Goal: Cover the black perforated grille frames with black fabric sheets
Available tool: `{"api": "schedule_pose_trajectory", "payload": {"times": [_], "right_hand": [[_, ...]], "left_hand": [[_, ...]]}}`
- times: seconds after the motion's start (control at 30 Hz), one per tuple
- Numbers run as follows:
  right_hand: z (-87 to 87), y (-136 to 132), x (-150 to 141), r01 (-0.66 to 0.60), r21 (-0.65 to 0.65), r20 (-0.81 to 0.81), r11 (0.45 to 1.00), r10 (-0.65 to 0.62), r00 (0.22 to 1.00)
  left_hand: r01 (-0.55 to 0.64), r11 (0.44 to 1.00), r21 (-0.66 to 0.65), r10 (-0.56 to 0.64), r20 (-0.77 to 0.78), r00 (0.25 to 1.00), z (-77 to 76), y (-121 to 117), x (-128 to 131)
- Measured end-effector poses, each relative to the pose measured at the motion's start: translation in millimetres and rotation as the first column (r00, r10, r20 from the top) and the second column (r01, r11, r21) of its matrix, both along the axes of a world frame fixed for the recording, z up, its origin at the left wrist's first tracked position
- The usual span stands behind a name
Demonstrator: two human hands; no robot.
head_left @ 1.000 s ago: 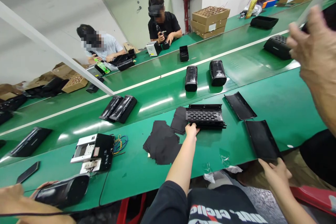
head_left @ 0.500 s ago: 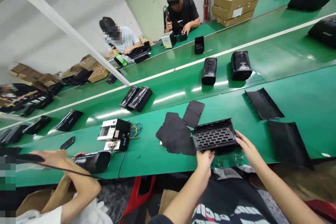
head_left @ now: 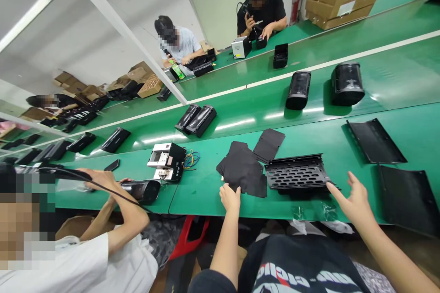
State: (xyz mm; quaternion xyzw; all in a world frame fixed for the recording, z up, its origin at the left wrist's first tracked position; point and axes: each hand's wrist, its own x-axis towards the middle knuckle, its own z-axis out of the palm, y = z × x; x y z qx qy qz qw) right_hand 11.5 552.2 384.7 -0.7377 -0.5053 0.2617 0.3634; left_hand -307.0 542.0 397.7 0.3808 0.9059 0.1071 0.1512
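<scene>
A black slotted panel lies on the green bench in front of me, with rows of elongated holes. By its right end is my right hand, open, thumb and fingers spread, one fingertip at or very near the panel's corner. My left hand is at the near edge of a fanned pile of thin black sheets, fingers apart and no sheet lifted. Another black sheet lies just behind the pile. To the right are a curved black cover and a second black cover overhanging the bench edge.
A white-and-black machine with coiled wires stands left of the sheets. Beside it, a co-worker's arm reaches around a black speaker-like unit. Similar units stand on the green belt. Two people work across it, near stacked cartons.
Both hands have come off the slotted panel. My left hand has moved left to the sheets; my right has opened and drawn slightly away. The view has shifted.
</scene>
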Motion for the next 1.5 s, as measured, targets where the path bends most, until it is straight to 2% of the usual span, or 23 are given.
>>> {"api": "schedule_pose_trajectory", "payload": {"times": [0.1, 0.23, 0.4, 0.5, 0.57, 0.63, 0.7, 0.73, 0.8, 0.87, 0.9, 0.93, 1.0, 1.07, 1.1, 1.13, 1.17, 1.2, 1.27, 1.3, 1.33, 1.4, 1.5], "right_hand": [[17.0, -5.8, -8.1, 0.007, 0.090, 0.106, 0.996, -0.017, 0.994], [36.3, -9.8, -21.2, -0.019, 0.211, 0.147, 0.977, -0.013, 0.989], [50.2, -13.3, -33.2, -0.122, 0.304, 0.111, 0.945, 0.092, 0.990], [58.7, -16.0, -46.5, -0.236, 0.256, -0.108, 0.938, 0.270, 0.957], [67.6, -16.3, -61.0, -0.363, 0.134, -0.403, 0.922, 0.385, 0.830], [79.5, -14.2, -78.4, -0.492, 0.036, -0.684, 0.870, 0.381, 0.622], [92.5, -10.4, -94.8, -0.540, 0.013, -0.838, 0.841, 0.304, 0.453], [98.5, -8.3, -101.2, -0.527, 0.012, -0.872, 0.850, 0.267, 0.410], [108.1, -4.9, -108.6, -0.451, 0.001, -0.897, 0.893, 0.199, 0.394], [113.9, -2.8, -108.1, -0.359, -0.033, -0.909, 0.933, 0.121, 0.399], [115.8, -2.1, -105.2, -0.333, -0.056, -0.920, 0.941, 0.080, 0.384], [117.4, -1.7, -101.1, -0.328, -0.079, -0.934, 0.941, 0.045, 0.354], [121.3, -1.2, -90.7, -0.368, -0.107, -0.961, 0.923, -0.001, 0.277], [126.9, -1.0, -80.1, -0.445, -0.114, -0.978, 0.888, -0.021, 0.209], [130.3, -0.9, -75.6, -0.474, -0.114, -0.982, 0.873, -0.028, 0.185], [133.9, -0.9, -71.7, -0.494, -0.114, -0.985, 0.862, -0.033, 0.169], [137.4, -0.8, -68.5, -0.511, -0.114, -0.987, 0.852, -0.037, 0.159], [140.7, -0.6, -65.8, -0.526, -0.115, -0.987, 0.843, -0.037, 0.155], [146.3, 0.3, -61.4, -0.540, -0.113, -0.985, 0.834, -0.024, 0.169], [148.4, 1.0, -59.3, -0.536, -0.112, -0.982, 0.837, -0.012, 0.187], [150.1, 1.9, -57.2, -0.526, -0.114, -0.977, 0.843, 0.002, 0.214], [152.1, 4.3, -52.2, -0.491, -0.121, -0.961, 0.863, 0.022, 0.277], [151.1, 8.2, -43.9, -0.446, -0.141, -0.939, 0.884, 0.024, 0.343]], "left_hand": [[-0.026, 0.999, 0.023, 0.025, 0.060, 0.998, -3.9, 0.8, -3.4], [-0.049, 0.995, 0.091, 0.029, 0.209, 0.977, -1.2, -5.1, -10.0], [-0.077, 0.966, 0.246, -0.047, 0.461, 0.886, 5.5, -11.7, -14.3], [-0.106, 0.940, 0.323, -0.118, 0.603, 0.789, 18.0, -11.0, -7.5], [-0.098, 0.919, 0.381, -0.199, 0.666, 0.719, 35.1, -10.0, 4.9], [0.004, 0.875, 0.484, -0.362, 0.650, 0.668, 60.1, -9.8, 24.8], [0.249, 0.781, 0.573, -0.579, 0.514, 0.632, 89.8, -11.5, 49.7], [0.387, 0.722, 0.574, -0.673, 0.452, 0.585, 104.9, -13.2, 62.3], [0.579, 0.601, 0.551, -0.798, 0.377, 0.471, 131.2, -17.5, 83.7], [0.662, 0.519, 0.541, -0.854, 0.356, 0.379, 148.1, -21.8, 95.3], [0.666, 0.503, 0.551, -0.863, 0.362, 0.352, 152.0, -23.2, 96.6], [0.645, 0.508, 0.570, -0.860, 0.378, 0.343, 152.7, -23.8, 95.3], [0.488, 0.611, 0.623, -0.790, 0.435, 0.433, 145.6, -21.7, 87.4], [0.183, 0.753, 0.632, -0.606, 0.559, 0.566, 130.5, -15.6, 78.3], [0.021, 0.805, 0.592, -0.495, 0.652, 0.575, 121.7, -12.0, 75.2], [-0.108, 0.849, 0.517, -0.395, 0.757, 0.520, 113.3, -8.6, 73.8], [-0.186, 0.890, 0.415, -0.316, 0.859, 0.403, 105.9, -5.9, 74.1], [-0.203, 0.932, 0.299, -0.249, 0.939, 0.238, 100.0, -4.1, 76.1], [-0.114, 0.988, 0.107, -0.119, 0.987, -0.109, 93.9, -3.2, 82.9], [-0.061, 0.996, 0.058, -0.071, 0.969, -0.236, 93.8, -3.9, 86.6], [-0.035, 0.999, 0.037, -0.046, 0.948, -0.315, 95.3, -4.8, 89.7], [-0.079, 0.996, 0.040, -0.065, 0.938, -0.341, 102.1, -5.9, 92.4], [-0.188, 0.976, 0.107, -0.147, 0.966, -0.212, 115.8, -3.0, 87.0]]}}
